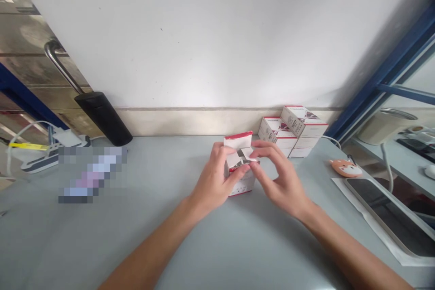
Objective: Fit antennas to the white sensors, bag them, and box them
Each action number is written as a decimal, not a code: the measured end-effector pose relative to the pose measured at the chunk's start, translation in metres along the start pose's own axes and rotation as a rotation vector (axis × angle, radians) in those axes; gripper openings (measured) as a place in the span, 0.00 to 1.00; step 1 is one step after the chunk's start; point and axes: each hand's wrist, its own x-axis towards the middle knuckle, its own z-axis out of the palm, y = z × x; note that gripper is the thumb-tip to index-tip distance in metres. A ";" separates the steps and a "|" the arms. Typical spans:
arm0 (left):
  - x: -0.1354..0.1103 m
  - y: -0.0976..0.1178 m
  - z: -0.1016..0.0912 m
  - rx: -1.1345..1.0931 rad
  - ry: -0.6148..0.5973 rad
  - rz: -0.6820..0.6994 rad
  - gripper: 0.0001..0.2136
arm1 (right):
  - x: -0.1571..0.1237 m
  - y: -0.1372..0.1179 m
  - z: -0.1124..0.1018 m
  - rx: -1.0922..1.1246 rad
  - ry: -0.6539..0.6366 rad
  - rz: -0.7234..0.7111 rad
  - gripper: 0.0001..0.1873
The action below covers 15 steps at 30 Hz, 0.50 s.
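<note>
A small white cardboard box (242, 185) with red edges stands on the grey table (163, 181), its lid flap (238, 141) raised at the back. My left hand (215, 176) grips it from the left, thumb across the front edge and fingers at the left side flap. At the right, my right hand (282, 176) pinches the white side flap (249, 154) between thumb and fingers. Something dark and silvery shows inside the opening, too small to name.
Several similar boxes (307, 129) are stacked behind, against the wall. To the right are an orange dog-face item (346, 167) and a dark-screened phone or tablet (390, 213) on white paper. At left stand a black cylinder (103, 118), a power strip (50, 156) and a pixelated item (91, 176).
</note>
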 end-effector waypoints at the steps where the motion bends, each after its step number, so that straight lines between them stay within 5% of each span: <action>1: 0.001 0.000 -0.001 0.006 -0.006 0.031 0.10 | -0.001 0.000 0.001 -0.011 -0.025 -0.007 0.05; 6: 0.006 0.002 -0.005 -0.052 -0.092 0.114 0.08 | -0.003 0.004 0.002 0.059 0.022 0.015 0.04; 11: 0.004 -0.002 -0.002 -0.144 -0.069 0.036 0.10 | -0.006 0.012 0.007 0.049 0.115 -0.038 0.26; 15: -0.004 -0.008 0.009 -0.219 0.008 -0.012 0.14 | -0.004 0.010 0.004 0.004 0.075 -0.104 0.17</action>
